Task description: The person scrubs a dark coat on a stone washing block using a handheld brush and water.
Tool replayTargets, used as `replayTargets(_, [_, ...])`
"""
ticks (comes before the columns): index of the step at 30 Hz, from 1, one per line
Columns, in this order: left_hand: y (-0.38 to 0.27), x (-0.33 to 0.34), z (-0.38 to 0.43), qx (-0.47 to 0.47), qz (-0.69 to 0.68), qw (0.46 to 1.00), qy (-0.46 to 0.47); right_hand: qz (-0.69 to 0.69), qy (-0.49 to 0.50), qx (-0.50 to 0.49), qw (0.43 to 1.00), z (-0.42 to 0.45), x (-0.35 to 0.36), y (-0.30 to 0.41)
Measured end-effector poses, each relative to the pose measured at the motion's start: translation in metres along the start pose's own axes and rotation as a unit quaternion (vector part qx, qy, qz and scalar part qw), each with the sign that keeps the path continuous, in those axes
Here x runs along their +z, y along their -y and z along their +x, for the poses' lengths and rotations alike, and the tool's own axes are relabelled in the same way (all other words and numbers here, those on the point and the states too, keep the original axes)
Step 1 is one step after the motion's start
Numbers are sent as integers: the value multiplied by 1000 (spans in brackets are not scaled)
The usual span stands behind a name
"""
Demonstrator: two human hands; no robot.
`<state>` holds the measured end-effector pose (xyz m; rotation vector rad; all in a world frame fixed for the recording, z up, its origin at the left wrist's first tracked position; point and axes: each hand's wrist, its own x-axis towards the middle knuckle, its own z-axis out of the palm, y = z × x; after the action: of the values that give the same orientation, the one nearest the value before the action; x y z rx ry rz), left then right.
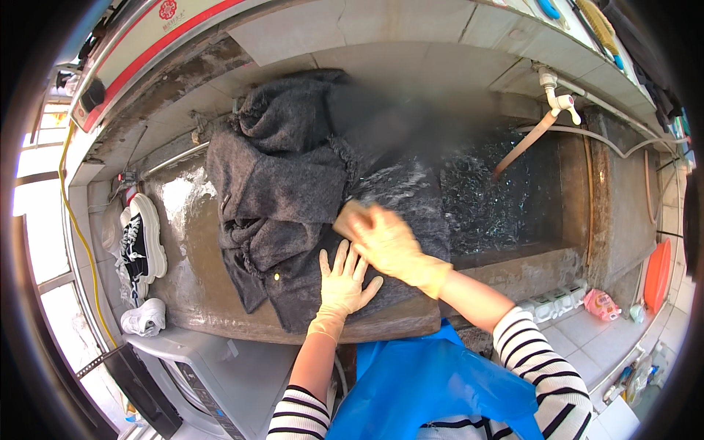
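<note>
A dark grey woollen garment with frayed edges lies bunched on the left and spread flatter on the right, over a wet stone slab. Gloved in pale latex, my left hand presses flat on the cloth with its fingers spread. Just right of it, my right hand, also gloved, grips a brown block-like scrubbing brush against the fabric; hand and brush are blurred. Whitish wet streaks show on the cloth beyond the brush. A grey blur hides part of the garment's far side.
Right of the slab is a sunken basin of water, fed through a hose on a white tap. Black-and-white sneakers stand at the left end. A washing machine sits below left. An orange-red basin leans at far right.
</note>
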<state>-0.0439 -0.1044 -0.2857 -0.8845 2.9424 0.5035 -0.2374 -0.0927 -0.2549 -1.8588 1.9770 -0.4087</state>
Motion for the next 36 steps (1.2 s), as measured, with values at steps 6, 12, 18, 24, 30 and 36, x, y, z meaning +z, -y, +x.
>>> replayTargets(6, [0, -8, 4, 5, -2, 1000, 19, -65, -137, 41, 988, 40, -4, -117])
replayTargets(12, [2, -6, 0, 3, 10, 1000, 2, -58, -73, -61, 994, 33, -20, -36])
replayTargets(18, [1, -9, 5, 0, 0, 1000, 8, -39, -122, 51, 990, 38, -5, -60])
replayTargets(24, [1, -7, 4, 4, 4, 1000, 13, -57, -104, 63, 991, 48, -15, -138])
replayTargets(30, [7, -7, -4, -9, 18, 1000, 4, 108, -32, 310, 944, -34, 80, -222])
replayTargets(36, [-4, -8, 15, 8, -17, 1000, 7, 47, 191, 520, 831, -133, 122, -294])
